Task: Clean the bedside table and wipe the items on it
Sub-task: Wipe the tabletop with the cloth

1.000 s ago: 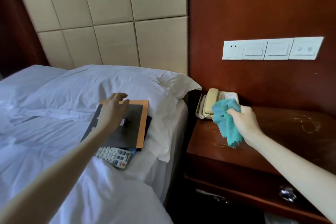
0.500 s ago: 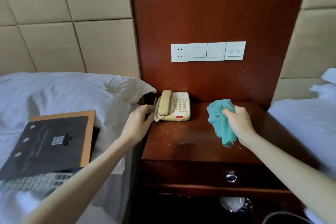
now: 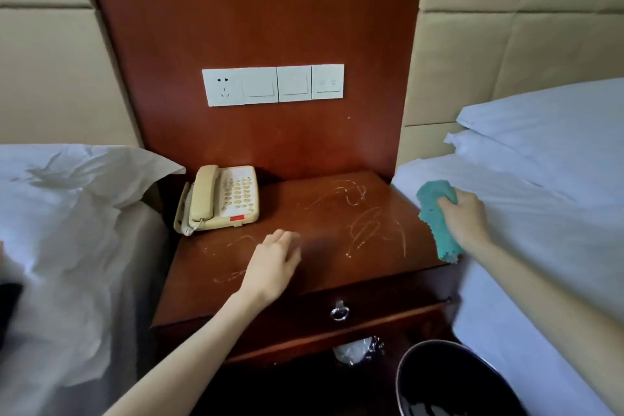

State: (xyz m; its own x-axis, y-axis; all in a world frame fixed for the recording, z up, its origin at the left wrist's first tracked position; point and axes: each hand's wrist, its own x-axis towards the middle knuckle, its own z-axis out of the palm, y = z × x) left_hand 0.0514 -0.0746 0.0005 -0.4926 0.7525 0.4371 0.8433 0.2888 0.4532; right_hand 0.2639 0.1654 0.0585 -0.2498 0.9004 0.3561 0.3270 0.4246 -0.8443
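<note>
At the bottom right of the frame, nearest the camera, a dark waste bin (image 3: 449, 378) stands on the floor, probably kept there to take whatever comes off the furniture. Just above it is the drawer front with its ring pull (image 3: 339, 311), the drawer closed.

Over the front half of the counter (image 3: 202, 290), at lower centre, the left hand (image 3: 273, 263) lies palm down with its fingers loosely spread and slightly bent. It holds nothing, and I cannot tell whether it rests on the wood or hangs just over it. It looks placed to steady the body, or to be ready to lift the phone out of the way.

At the right edge of the counter, centre right of the frame, the right hand (image 3: 467, 216) is closed in a fist around a teal cloth (image 3: 437, 213). The cloth is bunched at the top and a loose tail hangs below the fist, beside the white bed (image 3: 540, 179). Bunching it gives a firm pad for rubbing.

Between the two hands, pale scribbled marks (image 3: 368, 230) cross the wood, so the wiping of the top seems hardly begun.

Farther back, in the counter's left rear corner, sits a cream phone (image 3: 219, 197), its handset in the cradle and not yet wiped as far as I can judge. A rumpled pillow (image 3: 77, 186) lies to its left. Above, on the red-brown wall panel at centre, is a row of white switches and a socket (image 3: 273, 84).
</note>
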